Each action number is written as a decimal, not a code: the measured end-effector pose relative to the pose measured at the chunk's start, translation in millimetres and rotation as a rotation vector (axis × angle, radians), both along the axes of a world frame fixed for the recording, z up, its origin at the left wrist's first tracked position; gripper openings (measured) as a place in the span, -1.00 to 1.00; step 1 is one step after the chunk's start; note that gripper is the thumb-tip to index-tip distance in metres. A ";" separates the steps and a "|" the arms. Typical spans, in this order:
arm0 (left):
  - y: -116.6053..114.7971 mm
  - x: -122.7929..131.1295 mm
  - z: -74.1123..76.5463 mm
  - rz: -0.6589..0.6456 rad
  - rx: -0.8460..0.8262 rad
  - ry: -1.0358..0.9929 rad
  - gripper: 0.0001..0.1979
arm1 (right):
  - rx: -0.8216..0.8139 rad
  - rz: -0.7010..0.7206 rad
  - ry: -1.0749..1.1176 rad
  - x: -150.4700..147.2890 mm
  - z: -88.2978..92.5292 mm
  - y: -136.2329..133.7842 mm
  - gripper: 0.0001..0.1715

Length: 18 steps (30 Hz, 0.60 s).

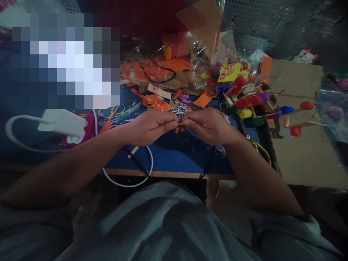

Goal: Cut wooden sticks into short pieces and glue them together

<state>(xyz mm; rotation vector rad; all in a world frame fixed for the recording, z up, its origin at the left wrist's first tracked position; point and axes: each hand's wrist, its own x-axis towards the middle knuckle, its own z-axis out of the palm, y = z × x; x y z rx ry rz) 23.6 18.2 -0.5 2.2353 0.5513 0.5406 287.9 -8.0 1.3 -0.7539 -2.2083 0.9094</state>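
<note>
The left hand (pixel 152 127) and right hand (pixel 208 125) pinch a small, thin piece (pixel 180 123) over the blue tabletop (pixel 176 159). An even pinch from both sides should steady it.

Wearing a loose dark grey shirt (pixel 152 224), slightly bluish, soft folds running down its front below the near edge of the worktop (pixel 176 159). Sleeves (pixel 288 232) are stopping short; forearms (pixel 89 159), left hand (pixel 152 127) and right hand (pixel 210 127) are showing bare.
</note>
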 end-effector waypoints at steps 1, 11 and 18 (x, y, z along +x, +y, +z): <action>-0.1 0.0 0.1 0.001 0.001 -0.003 -0.61 | -0.005 0.001 -0.001 -0.3 0.6 0.0 -0.35; -1.9 3.9 -1.6 0.148 0.057 -0.001 -0.60 | -0.043 -0.192 -0.066 6.8 4.6 3.0 -0.17; -1.6 4.6 -1.8 0.211 0.115 -0.010 -0.63 | 0.357 -0.397 -0.106 12.0 4.6 9.8 -0.22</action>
